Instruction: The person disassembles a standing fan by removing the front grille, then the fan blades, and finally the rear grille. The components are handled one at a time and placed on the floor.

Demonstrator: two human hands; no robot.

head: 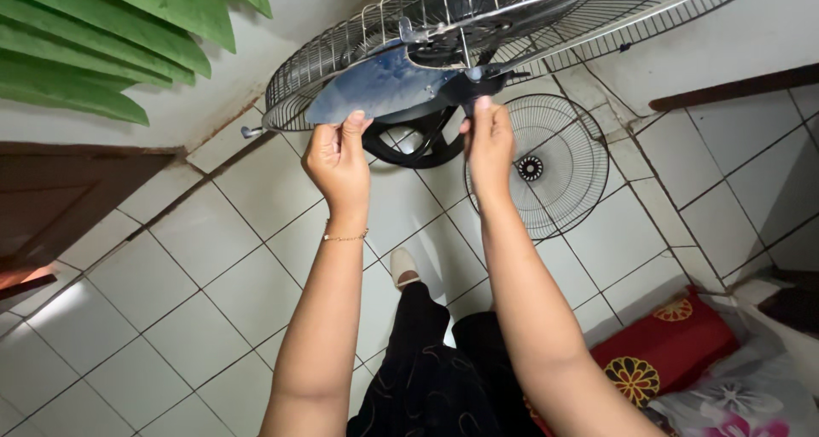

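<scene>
Left hand (338, 157): raised, fingers curled over the lower edge of a dark blue fan blade (375, 87), gripping it between fingertips and thumb. A thin bracelet (345, 237) sits on the wrist just below the hand.

Right hand (489, 143): raised beside the left, fingers drawn narrow and pressed up against the dark hub (474, 82) at the blade's centre. Whether it pinches the hub or only pushes on it cannot be told.

Directly above both hands: the blade lies inside the rear wire guard (444, 19) of the fan, whose rim reaches out well to the left of the left hand and to the right past the right hand.

Beyond the right hand, to its right and lower: a separate round wire grille (554, 168) lies flat on the white tiled floor (171, 300). Between the two hands, farther off: a dark ring-shaped part (418, 147) on the floor.

Below the forearms: dark trousers and one light shoe (403, 268). Lower right of the right arm: a red flowered cushion (661, 347). Far upper left of the left hand: green slats (102, 36).
</scene>
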